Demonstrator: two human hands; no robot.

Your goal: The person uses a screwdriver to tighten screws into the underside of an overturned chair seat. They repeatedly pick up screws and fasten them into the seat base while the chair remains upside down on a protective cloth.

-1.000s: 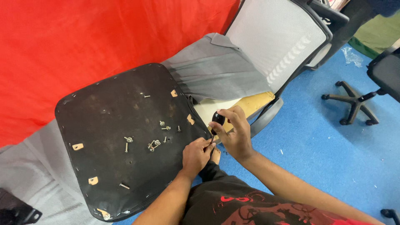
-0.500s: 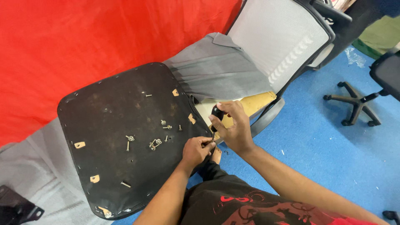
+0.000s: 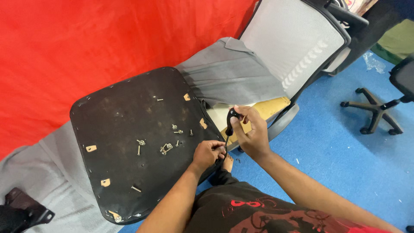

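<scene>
A black chair seat base (image 3: 125,125) lies upside down on grey cloth, with several loose screws (image 3: 166,146) on its underside. My right hand (image 3: 252,133) grips the black handle of a screwdriver (image 3: 230,125) at the seat's right edge, its shaft pointing down. Beside the shaft's tip, my left hand (image 3: 209,153) pinches at the seat's edge; what its fingers hold is too small to tell. My bare foot (image 3: 227,163) shows just below the hands.
A grey mesh chair back (image 3: 293,43) lies at the upper right over a tan wooden board (image 3: 269,108). A black chair star base (image 3: 375,110) stands on the blue carpet at the right. Red fabric (image 3: 86,43) hangs behind. A black part (image 3: 21,209) lies at the lower left.
The view has shifted slightly. Both hands stay at the seat's right edge, the right one still on the screwdriver handle.
</scene>
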